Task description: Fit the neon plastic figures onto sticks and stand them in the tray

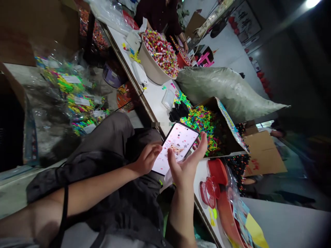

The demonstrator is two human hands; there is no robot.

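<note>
A smartphone (pixel 177 144) with a lit pink screen rests over my lap at the table's edge. My right hand (pixel 187 163) cradles it from the right, fingers up along its side and the thumb over the lower screen. My left hand (pixel 148 156) is curled against the phone's left edge, with fingers touching the screen. Just beyond the phone stands a cardboard box (pixel 232 129) full of small neon plastic pieces (pixel 201 122).
A white table (pixel 152 93) runs away from me with a big bowl of coloured sweets (pixel 160 51), a grey sack (pixel 224 88), and red plastic baskets (pixel 214 182) near me. Another person (pixel 160 15) stands at the far end. Bags of coloured items (pixel 74 100) lie on the left.
</note>
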